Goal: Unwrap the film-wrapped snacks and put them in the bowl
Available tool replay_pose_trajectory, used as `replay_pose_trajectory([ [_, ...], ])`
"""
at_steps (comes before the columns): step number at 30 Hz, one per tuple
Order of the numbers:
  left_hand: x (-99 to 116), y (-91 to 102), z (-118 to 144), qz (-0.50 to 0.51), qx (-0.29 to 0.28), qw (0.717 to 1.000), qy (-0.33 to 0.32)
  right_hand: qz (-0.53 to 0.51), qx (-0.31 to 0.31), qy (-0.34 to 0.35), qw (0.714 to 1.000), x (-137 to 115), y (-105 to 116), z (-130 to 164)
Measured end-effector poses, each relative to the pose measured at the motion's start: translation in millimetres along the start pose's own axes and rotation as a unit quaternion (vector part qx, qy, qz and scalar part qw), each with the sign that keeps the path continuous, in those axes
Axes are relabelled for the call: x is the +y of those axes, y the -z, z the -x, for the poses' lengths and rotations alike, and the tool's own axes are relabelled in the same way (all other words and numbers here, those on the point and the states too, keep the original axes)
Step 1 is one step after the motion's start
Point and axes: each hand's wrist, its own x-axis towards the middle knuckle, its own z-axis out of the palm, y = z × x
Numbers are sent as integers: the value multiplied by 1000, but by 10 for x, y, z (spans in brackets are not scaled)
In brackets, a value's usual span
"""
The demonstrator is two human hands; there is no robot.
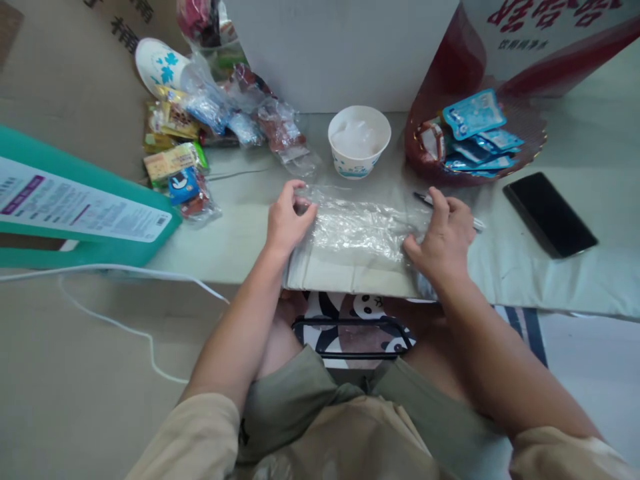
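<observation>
A crinkled clear plastic bag [357,230] lies spread on the table edge between my two hands. At its left end, my left hand [289,217] has its thumb and curled fingers closed on the plastic. My right hand [443,237] is at the other end, thumb touching the bag and fingers spread apart from it. Partly under the right hand lies a pen [424,199], its middle hidden. Just beyond the bag stands a white paper cup [356,160] with crumpled, whitish translucent material inside.
Wrapped snacks [175,163] and a tipped paper cup [159,65] lie at left, near a green container [125,223]. At right are a glass bowl [540,143] of blue packets and a phone [550,215]. A white carton [345,53] stands behind; a white cable [150,270] hangs left.
</observation>
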Motion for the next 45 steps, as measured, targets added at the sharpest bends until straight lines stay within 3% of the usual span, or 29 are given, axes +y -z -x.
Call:
replay_pose_trajectory([
  [2, 60, -5, 8, 104, -47, 993, 7, -10, -9, 25, 1000, -68, 117, 25],
  [5, 183, 13, 58, 224, -149, 962, 44, -91, -68, 127, 985, -179, 189, -84],
  [7, 268, 35, 100, 256, -220, 940, 61, -140, -135, 182, 964, -254, 122, -239],
  [11, 395, 120, 161, 271, -311, 908, 72, -202, -284, 207, 914, -425, -78, -473],
  [13, 412, 190, 164, 289, -329, 894, 92, -235, -363, 204, 878, -524, -86, -477],
  [15, 394, 265, 145, 320, -270, 902, 110, -278, -399, 192, 852, -606, -36, -433],
  [17, 364, 316, 118, 363, -152, 912, 118, -327, -377, 163, 851, -649, 10, -381],
  [19, 348, 311, 108, 392, -93, 907, 120, -368, -317, 105, 868, -649, 2, -344],
  [20, 350, 282, 116, 396, -110, 904, 119, -379, -286, 68, 877, -639, -24, -331],
  [22, 369, 177, 157, 381, -213, 893, 110, -380, -236, 4, 894, -613, -97, -309],
  [23, 382, 109, 185, 367, -268, 884, 109, -375, -219, -17, 901, -600, -131, -296],
  [25, 405, -25, 238, 333, -319, 878, 127, -367, -205, -33, 907, -571, -172, -259],
  [29, 425, -149, 253, 249, -287, 907, 183, -378, -231, -55, 895, -451, -169, -176],
  [33, 417, -84, 181, 293, -288, 897, 164, -440, -264, -81, 854, -272, -181, -180],
  [39, 365, -74, 65, 367, -264, 882, 133, -442, -155, 28, 883, -150, -160, -279],
  [43, 332, -134, 0, 303, -208, 921, 131, -406, -146, 0, 902, -127, -197, -308],
  [45, 311, -149, -23, 262, -180, 942, 110, -440, -130, -45, 887, -116, -256, -319],
])
